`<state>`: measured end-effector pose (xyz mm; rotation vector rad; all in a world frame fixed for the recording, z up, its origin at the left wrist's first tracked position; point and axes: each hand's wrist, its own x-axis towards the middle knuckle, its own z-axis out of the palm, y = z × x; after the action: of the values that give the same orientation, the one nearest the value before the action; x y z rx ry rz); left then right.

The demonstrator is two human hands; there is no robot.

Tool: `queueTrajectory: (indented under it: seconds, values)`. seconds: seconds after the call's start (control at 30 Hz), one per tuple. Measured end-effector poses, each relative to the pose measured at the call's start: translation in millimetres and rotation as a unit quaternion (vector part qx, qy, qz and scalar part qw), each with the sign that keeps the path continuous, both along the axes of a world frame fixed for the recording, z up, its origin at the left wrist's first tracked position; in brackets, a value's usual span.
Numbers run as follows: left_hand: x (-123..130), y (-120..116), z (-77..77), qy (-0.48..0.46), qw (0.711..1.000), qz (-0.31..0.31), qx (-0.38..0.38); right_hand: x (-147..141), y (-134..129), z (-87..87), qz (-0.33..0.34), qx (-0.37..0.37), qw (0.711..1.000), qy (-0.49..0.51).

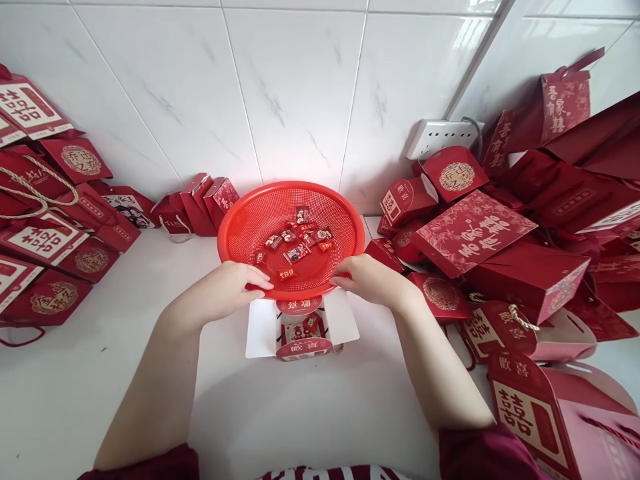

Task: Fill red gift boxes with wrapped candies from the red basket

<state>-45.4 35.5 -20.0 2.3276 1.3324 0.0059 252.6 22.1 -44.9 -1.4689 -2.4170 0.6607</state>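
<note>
A round red plastic colander point(231, 220) sits against the tiled wall, its perforated bowl holding several small wrapped candies point(299, 252). My left hand point(231, 288) pinches its near rim on the left, fingers on the inside and thumb outside. On the near right, my right hand point(373, 279) grips the same rim, with its thumb partly hidden. Just below the colander, between my forearms, stands an open red and white gift box point(304, 349) with its white flaps spread. Inside that box lie red packets point(311, 325); its far side is close under the colander's rim.
Red gift boxes point(90, 253) with cord handles are stacked on the left, and a few smaller ones point(197, 203) stand by the wall. A large heap of red boxes point(475, 230) fills the right side. Behind it a white power strip point(443, 138) leans on the wall.
</note>
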Motion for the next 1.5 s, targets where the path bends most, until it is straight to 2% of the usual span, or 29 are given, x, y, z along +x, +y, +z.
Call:
queueTrajectory:
  seconds: [0.2, 0.7, 0.83, 0.93, 1.03, 1.13, 1.3, 1.5]
  values:
    - [1, 2, 0.7, -0.003, 1.000, -0.016, -0.016, -6, -4, -0.4, 0.003, -0.011, 1.000, -0.022]
    - [5, -7, 5.0, -0.043, 0.999, -0.011, -0.009, -7, -10, 1.6, 0.008, -0.004, 1.000, -0.021]
    - [6, -9, 9.1, -0.025, 0.999, -0.006, 0.024, -3, -10, 2.6, -0.011, 0.016, 1.000, -0.024]
    - [10, -12, 13.1, -0.023, 0.999, 0.000, 0.043, 0, -10, 3.5, -0.023, 0.015, 1.000, -0.007]
    - [20, -18, 13.0, -0.033, 0.999, -0.021, 0.014, 0, -13, 6.3, -0.021, 0.024, 0.999, 0.011]
    - [32, -22, 7.3, -0.022, 0.998, -0.053, -0.003, -5, -18, 9.7, 0.005, 0.050, 0.998, 0.025]
    - [41, -20, -1.1, -0.030, 0.999, -0.041, 0.019, -19, -22, 9.7, 0.101, 0.097, 0.989, 0.046]
    - [39, -17, 1.7, -0.050, 0.998, -0.042, 0.011, -25, -19, 5.2, 0.098, 0.096, 0.989, 0.053]
